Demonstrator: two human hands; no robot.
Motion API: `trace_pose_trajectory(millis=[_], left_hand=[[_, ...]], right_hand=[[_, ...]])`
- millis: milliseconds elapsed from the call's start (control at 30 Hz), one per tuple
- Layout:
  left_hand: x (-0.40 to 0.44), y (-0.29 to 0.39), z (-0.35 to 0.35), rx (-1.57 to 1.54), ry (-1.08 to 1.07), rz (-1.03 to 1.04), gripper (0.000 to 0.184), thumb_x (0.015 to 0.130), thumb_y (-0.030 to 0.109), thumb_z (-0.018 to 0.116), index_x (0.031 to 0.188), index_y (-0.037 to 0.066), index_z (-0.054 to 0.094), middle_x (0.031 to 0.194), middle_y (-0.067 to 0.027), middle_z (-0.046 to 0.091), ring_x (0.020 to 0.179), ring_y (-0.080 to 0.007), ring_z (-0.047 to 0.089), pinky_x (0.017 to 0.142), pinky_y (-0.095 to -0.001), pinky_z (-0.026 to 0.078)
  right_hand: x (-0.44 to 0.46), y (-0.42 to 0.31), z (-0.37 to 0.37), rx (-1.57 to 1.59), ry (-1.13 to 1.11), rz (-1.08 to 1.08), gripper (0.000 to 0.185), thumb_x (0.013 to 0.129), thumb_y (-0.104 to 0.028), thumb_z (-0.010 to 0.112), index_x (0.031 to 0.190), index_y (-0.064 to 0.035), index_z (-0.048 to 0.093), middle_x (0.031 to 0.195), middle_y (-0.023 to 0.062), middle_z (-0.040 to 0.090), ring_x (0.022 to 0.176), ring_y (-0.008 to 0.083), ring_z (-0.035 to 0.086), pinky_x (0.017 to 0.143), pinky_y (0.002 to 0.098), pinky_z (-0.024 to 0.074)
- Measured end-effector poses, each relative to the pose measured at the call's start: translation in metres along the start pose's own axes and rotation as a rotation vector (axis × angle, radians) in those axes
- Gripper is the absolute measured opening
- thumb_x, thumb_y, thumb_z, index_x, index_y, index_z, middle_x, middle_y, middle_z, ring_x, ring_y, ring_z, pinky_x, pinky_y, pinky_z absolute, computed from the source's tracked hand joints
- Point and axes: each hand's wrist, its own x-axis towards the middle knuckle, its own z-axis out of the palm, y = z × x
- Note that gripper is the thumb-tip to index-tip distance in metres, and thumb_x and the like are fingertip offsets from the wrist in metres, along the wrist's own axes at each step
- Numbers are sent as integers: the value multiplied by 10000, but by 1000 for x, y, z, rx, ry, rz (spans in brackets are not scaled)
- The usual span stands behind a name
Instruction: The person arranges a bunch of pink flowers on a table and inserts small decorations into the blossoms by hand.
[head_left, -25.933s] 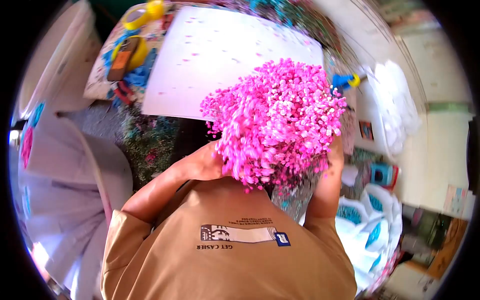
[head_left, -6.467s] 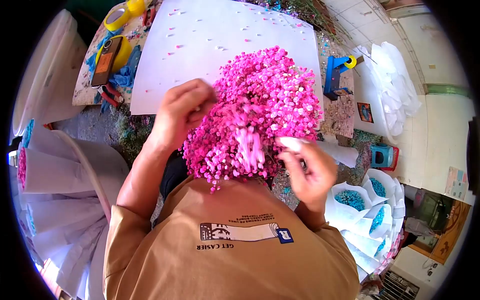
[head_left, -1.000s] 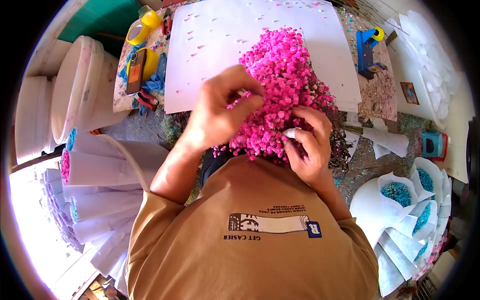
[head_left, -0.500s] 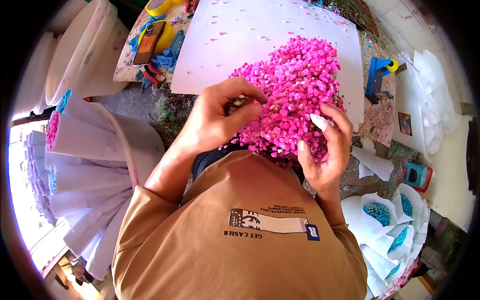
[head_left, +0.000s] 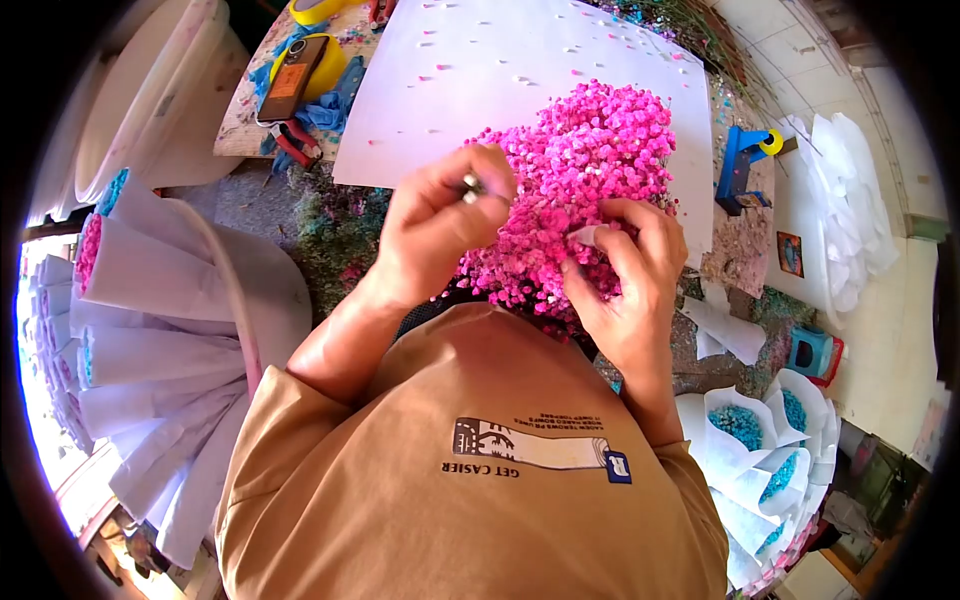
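A large bunch of pink baby's breath (head_left: pixel 610 140) lies in front of my body, its lower part over the near edge of a white sheet (head_left: pixel 450 95). At its left side my left hand (head_left: pixel 445 215) is closed, with a few small pale buds (head_left: pixel 471 187) showing between the curled fingers. My right hand (head_left: pixel 635 280) is at the right side of the bunch, thumb and bent fingers closing on the pink blossoms. A white wrap covers one of its fingertips. The stems are hidden beneath the flower heads.
Loose petals dot the sheet. On the table's left are a phone (head_left: pixel 287 88), yellow tape (head_left: pixel 327 70) and red-handled pliers (head_left: pixel 297 142). A blue tape dispenser (head_left: pixel 738 165) stands right. Paper-wrapped bunches (head_left: pixel 150 260) fill the left; wrapped blue flowers (head_left: pixel 735 425) stand lower right.
My right hand has moved left over the blossoms, its thumb and fingers drawing closer together. My left hand has shifted slightly away from the bunch, showing the pale buds more plainly.
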Motion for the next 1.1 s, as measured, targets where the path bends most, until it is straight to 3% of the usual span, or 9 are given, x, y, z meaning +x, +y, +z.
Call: trace_pose_trajectory(millis=[33, 167, 367, 500, 600, 667, 833, 1000, 1100], left_hand=[[0, 5, -5, -290, -4, -122, 35, 918, 31, 524, 952, 34, 531, 872, -60, 510, 645, -98, 413, 551, -236, 331], [-5, 10, -16, -377, 108, -213, 101, 889, 136, 493, 891, 37, 472, 823, -100, 470, 581, -113, 371, 468, -250, 310], [-8, 7, -12, -357, -73, -259, 143, 914, -46, 522, 1034, 14, 571, 855, -116, 605, 561, -100, 482, 475, -238, 375], [-6, 27, 16, 261, -278, -185, 162, 929, -30, 574, 1045, 8, 680, 885, -23, 664, 743, -79, 589, 622, -238, 441], [-9, 18, 44, 604, -479, 23, 223, 872, 11, 648, 1090, 13, 692, 932, -162, 726, 826, -308, 727, 650, -433, 538], [-10, 9, 55, 960, -460, 20, 295, 853, 40, 631, 1144, 25, 676, 893, -190, 709, 821, -377, 705, 641, -487, 533], [-5, -5, 56, 1267, -293, 45, 359, 814, 23, 636, 1172, 52, 643, 851, -145, 634, 762, -377, 653, 621, -450, 526], [-2, -25, 74, 1372, -308, 289, 555, 793, 55, 640, 1347, 46, 611, 948, -112, 650, 794, -286, 674, 643, -395, 571], [9, -34, 88, 1373, -331, 366, 492, 846, 105, 576, 1330, 28, 617, 1115, -129, 655, 797, -284, 676, 651, -381, 580]], right_hand=[[-3, 3, 2, 34, 29, -15, 287, 672, -95, 827, 931, -95, 703, 1129, 90, 630, 1087, 309, 575, 1027, 478, 365], [-7, 13, -5, 204, 137, -76, 223, 696, -37, 778, 890, -59, 672, 1100, 117, 658, 1059, 331, 598, 946, 465, 431], [-39, 41, -8, 1047, 494, 207, 149, 923, 8, 657, 1065, 16, 617, 1076, 212, 696, 1029, 287, 674, 881, 376, 553], [-45, 64, -22, 1031, 488, 271, 289, 933, 25, 593, 1217, 75, 612, 1128, 240, 704, 1071, 324, 690, 1020, 449, 509], [-39, 55, -21, 885, 505, 381, 380, 925, 28, 605, 1300, 73, 558, 1186, 246, 680, 1151, 333, 655, 1069, 470, 465], [-35, 51, -20, 440, 494, 135, 514, 877, 9, 720, 1343, 57, 508, 1262, 241, 636, 1198, 314, 616, 1071, 425, 446], [-60, 31, -38, 270, 328, 65, 604, 803, 30, 791, 1348, 39, 532, 1145, 187, 658, 959, 262, 656, 901, 375, 513], [-43, 31, -12, -15, 197, 205, 881, 693, -118, 891, 1460, -10, 470, 1300, 202, 588, 1166, 406, 547, 998, 512, 440], [-28, 46, -3, 7, 284, 241, 791, 761, -128, 847, 1439, 13, 467, 1258, 214, 611, 1106, 405, 599, 947, 485, 484]])
